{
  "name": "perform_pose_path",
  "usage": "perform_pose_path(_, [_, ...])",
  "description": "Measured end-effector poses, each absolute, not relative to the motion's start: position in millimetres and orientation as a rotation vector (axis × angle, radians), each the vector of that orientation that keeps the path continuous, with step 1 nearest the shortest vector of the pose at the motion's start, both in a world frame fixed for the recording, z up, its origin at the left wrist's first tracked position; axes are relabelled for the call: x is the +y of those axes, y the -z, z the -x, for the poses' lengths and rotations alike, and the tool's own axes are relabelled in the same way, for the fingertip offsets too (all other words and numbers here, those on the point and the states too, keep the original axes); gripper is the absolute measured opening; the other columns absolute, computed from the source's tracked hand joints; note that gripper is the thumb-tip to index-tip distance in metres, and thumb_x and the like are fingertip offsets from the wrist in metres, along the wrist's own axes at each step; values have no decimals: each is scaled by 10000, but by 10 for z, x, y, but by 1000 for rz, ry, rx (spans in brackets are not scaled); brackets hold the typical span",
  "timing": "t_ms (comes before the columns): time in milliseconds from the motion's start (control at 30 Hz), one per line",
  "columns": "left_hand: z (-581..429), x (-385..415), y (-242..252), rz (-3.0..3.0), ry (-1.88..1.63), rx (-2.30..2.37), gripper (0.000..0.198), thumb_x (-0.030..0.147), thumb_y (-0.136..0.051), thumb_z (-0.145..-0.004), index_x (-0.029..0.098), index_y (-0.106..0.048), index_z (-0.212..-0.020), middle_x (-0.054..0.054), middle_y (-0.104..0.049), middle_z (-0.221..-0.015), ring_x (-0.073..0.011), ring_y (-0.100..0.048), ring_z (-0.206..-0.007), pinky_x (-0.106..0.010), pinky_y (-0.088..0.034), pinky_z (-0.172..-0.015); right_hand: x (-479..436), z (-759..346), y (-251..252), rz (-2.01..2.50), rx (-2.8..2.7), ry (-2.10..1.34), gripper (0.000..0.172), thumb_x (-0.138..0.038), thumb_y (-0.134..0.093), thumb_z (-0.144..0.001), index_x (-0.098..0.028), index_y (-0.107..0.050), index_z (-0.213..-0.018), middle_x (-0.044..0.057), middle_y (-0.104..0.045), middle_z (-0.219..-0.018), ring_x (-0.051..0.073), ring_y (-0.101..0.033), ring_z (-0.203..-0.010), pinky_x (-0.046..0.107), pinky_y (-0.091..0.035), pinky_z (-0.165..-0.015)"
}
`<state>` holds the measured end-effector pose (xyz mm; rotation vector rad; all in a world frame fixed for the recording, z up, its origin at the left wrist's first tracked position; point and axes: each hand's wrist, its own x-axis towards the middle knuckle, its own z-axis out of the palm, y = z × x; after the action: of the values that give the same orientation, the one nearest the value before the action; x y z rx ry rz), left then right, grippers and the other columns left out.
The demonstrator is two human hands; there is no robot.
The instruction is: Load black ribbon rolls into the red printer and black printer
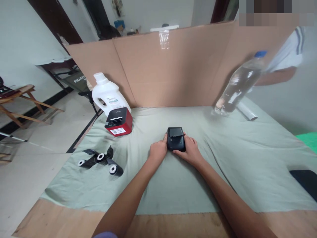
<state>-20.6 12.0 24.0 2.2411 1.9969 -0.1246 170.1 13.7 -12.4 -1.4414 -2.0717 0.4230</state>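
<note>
I see left hand (158, 150) and right hand (191, 150) clamped on the device (176, 141) from both sides, likely steadying it on the bench (64, 218).

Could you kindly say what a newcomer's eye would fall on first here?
Probably the black printer-like device at centre, with the left hand and right hand at its sides. Next might come the red and black receipt printer in front of the white jug on the left, and the clear bottle on the right.
</note>
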Motion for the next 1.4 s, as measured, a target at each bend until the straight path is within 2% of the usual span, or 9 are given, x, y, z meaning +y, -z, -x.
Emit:
perform_pose_path(100, [223,132,-241,-2261,127,1975,602,187,-369,-1048,193,-291,-1645,-152,-757,-1141,-272,-758,-964,-350,-577,-814,135,-1694,118,1449,-2076,-420,896,-570,-717,-774,-138,-414,-1498,230,-576,-1442,399,-545,-1322,565,-351,-1122])
perform_pose_path(367, [253,119,-231,-2260,20,1909,618,174,-373,-1037,167,-281,-1648,-157,-754,-1164,-284,-749,-995,-359,-565,-839,141,-1700,126,1437,-2086,-407,933,-625,-682,-795,-141,-364,-1527,220,-593,-1414,408,-552,-1302,556,-361,-1108])
perform_pose_path(567, [409,174,-175,-2082,-249,1843,545,265,-406,-1042,354,-438,-1578,-66,-761,-1233,-250,-725,-1093,-325,-532,-912,128,-1699,95,1452,-2073,-426,930,-626,-673,-799,-159,-343,-1533,201,-624,-1361,404,-569,-1279,553,-368,-1097])
perform_pose_path(667, [475,213,-141,-2014,-338,1782,519,322,-409,-1043,393,-464,-1554,-43,-766,-1229,-250,-722,-1086,-324,-526,-906,110,-1673,69,1453,-2065,-422,904,-583,-685,-794,-168,-348,-1522,191,-631,-1350,399,-576,-1268,540,-376,-1091])
perform_pose_path(833, [449,217,-119,-1968,-418,1803,524,350,-422,-1028,369,-481,-1549,-55,-791,-1125,-256,-727,-998,-321,-519,-863,74,-1542,24,1552,-1982,-369,875,-597,-715,-749,-168,-424,-1454,196,-623,-1365,410,-597,-1229,545,-406,-1073])
perform_pose_path(1067, [509,286,-106,-1859,-638,1635,555,283,-426,-996,317,-496,-1546,-3,-765,-848,-181,-668,-772,-257,-496,-764,57,-1352,1,1651,-1851,-332,957,-699,-713,-698,-133,-446,-1423,243,-605,-1394,427,-618,-1227,569,-459,-1037])
perform_pose_path(1167, [528,293,-99,-1854,-635,1612,554,271,-427,-989,305,-513,-1535,6,-762,-850,-176,-671,-800,-263,-514,-798,55,-1328,30,1649,-1825,-280,949,-669,-703,-701,-100,-453,-1419,277,-613,-1368,440,-623,-1213,571,-473,-1021])
perform_pose_path(1267, [501,300,-103,-1862,-669,1587,551,265,-423,-990,286,-519,-1532,-10,-782,-946,-192,-694,-902,-302,-541,-864,48,-1329,70,1601,-1805,-232,930,-641,-696,-705,-105,-453,-1425,276,-632,-1332,442,-632,-1188,577,-473,-1020])
perform_pose_path(1400, [443,429,-135,-1858,-755,1520,590,242,-401,-994,203,-441,-1581,-48,-782,-974,-202,-694,-955,-341,-552,-916,32,-1343,84,1572,-1808,-236,906,-623,-690,-715,-114,-451,-1426,259,-633,-1328,432,-627,-1195,571,-468,-1026])
